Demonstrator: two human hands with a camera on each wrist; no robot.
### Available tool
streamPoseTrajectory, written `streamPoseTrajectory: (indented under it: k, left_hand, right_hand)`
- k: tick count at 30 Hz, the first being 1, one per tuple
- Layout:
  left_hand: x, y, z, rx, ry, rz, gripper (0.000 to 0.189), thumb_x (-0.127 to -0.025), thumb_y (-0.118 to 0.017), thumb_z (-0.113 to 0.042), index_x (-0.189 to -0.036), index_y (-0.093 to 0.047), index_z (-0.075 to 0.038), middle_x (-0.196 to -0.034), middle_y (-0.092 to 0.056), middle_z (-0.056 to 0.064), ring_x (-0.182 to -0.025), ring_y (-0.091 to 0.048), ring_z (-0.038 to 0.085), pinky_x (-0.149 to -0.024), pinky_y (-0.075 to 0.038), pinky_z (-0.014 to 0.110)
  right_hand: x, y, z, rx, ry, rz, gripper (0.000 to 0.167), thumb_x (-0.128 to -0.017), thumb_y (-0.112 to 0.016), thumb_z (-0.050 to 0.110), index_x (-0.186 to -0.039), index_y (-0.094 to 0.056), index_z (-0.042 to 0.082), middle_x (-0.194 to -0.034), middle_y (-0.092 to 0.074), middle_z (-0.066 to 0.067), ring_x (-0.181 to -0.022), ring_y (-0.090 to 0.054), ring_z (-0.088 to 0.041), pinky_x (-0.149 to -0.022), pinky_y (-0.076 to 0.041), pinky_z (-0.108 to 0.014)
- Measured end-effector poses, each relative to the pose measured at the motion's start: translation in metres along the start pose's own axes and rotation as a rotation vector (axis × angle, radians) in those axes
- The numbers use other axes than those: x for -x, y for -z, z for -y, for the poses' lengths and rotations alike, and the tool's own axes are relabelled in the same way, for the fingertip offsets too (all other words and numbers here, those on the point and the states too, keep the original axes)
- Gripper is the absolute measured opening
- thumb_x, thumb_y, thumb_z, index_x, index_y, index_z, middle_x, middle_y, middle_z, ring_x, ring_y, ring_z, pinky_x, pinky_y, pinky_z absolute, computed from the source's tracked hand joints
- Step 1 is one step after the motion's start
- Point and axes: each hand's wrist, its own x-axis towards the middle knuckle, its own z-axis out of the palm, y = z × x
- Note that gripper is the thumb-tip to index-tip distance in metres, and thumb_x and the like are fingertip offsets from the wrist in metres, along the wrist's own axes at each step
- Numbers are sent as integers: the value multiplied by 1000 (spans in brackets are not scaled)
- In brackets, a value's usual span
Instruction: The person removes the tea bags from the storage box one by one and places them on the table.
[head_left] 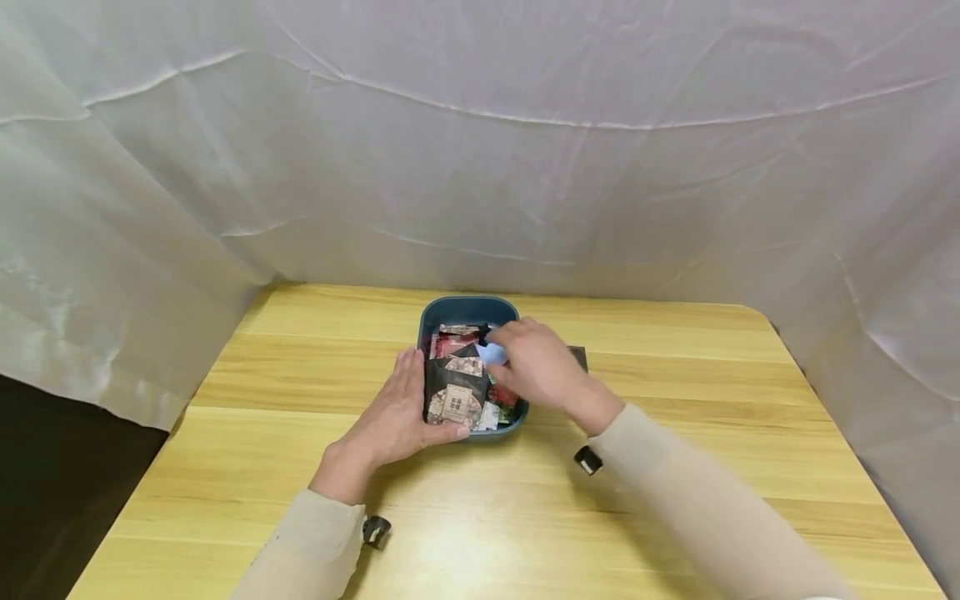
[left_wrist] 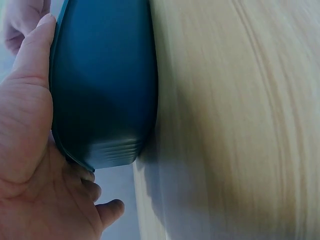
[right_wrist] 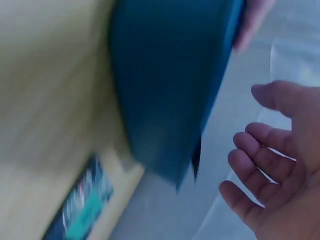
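A dark blue plastic bin (head_left: 468,304) stands on the table with several small packets in it. Its left side and near rim are touched by my left hand (head_left: 393,417), with straight fingers along the wall and the thumb at the near edge. In the left wrist view the left thumb (left_wrist: 32,55) lies along the rim. A black packet with a floral print (head_left: 456,396) lies on top; red packets (head_left: 453,344) are behind it. Over the bin's right side is my right hand (head_left: 543,362), its loosely bent fingers holding nothing in the right wrist view. A light blue piece (head_left: 492,353) shows by its fingertips.
A dark, flat item (head_left: 578,357) lies on the table right of the bin, partly behind my right hand; teal shows on this item (right_wrist: 82,205) in the right wrist view. A pale curtain (head_left: 480,183) hangs behind the wooden table (head_left: 675,500).
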Motion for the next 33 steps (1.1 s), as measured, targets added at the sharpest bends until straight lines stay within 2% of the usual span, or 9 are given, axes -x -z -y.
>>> streamPoseTrajectory:
  k: [2, 3, 6, 9, 13, 20, 28, 33]
  left_hand:
    - [0, 1, 1, 1, -4, -1, 139, -84, -74, -75, -166, 5, 5, -175, 4, 27, -164, 3, 39, -132, -14, 53]
    - [0, 1, 1, 2, -4, -1, 139, -84, -74, -75, -166, 5, 5, -175, 3, 27, -164, 3, 39, -132, -14, 53]
    - [-1, 1, 2, 17, -1, 0, 138, -85, -74, -74, -166, 5, 5, -175, 4, 27, -164, 4, 38, -132, -14, 53]
    - [-1, 1, 3, 34, 0, -2, 137, -85, -75, -72, -166, 5, 5, -175, 4, 27, -164, 4, 38, -132, -15, 53]
    - [-2, 0, 3, 46, -4, -1, 137, -86, -75, -71, -166, 5, 5, -175, 5, 26, -164, 4, 37, -132, -15, 53]
    - [-3, -2, 2, 48, -1, -3, 137, -86, -75, -71, -166, 6, 4, -175, 5, 25, -164, 4, 37, -132, -15, 52]
    - [-4, -5, 1, 39, -4, -2, 139, -84, -74, -75, -166, 6, 4, -175, 4, 25, -164, 3, 37, -132, -16, 52]
    - [-4, -5, 1, 43, -7, -6, 139, -84, -74, -74, -166, 6, 4, -175, 3, 25, -164, 2, 37, -132, -17, 51]
  right_hand:
    - [-2, -9, 13, 40, 35, -16, 48, -97, -77, 35, -132, -70, 3, -126, -74, -13, -115, -66, -31, -111, -51, -47]
    - [-4, -13, 18, 62, 43, -4, 50, -96, -77, 37, -132, -70, 3, -125, -74, -13, -114, -66, -30, -110, -51, -47]
    - [-8, -24, 30, 109, 58, 40, 55, -93, -80, 44, -129, -70, 4, -122, -73, -11, -108, -64, -28, -100, -55, -45]
    - [-11, -33, 38, 141, 49, 93, 60, -89, -83, 49, -128, -69, 6, -123, -71, -10, -108, -61, -29, -102, -54, -50]
    - [-12, -38, 39, 174, 32, 108, 60, -87, -85, 49, -129, -69, 9, -126, -68, -9, -112, -59, -30, -104, -52, -55]
    - [-15, -35, 25, 181, 67, 70, 48, -90, -85, 40, -126, -72, 11, -126, -68, -9, -111, -57, -30, -92, -50, -46]
    - [-12, -22, 18, 109, 56, 70, 46, -93, -82, 37, -130, -72, 12, -128, -69, -8, -114, -58, -28, -97, -52, -48]
    - [-9, -19, 25, 94, 171, 103, 46, -92, -82, 34, -130, -71, 10, -131, -70, -7, -121, -60, -28, -110, -50, -48]
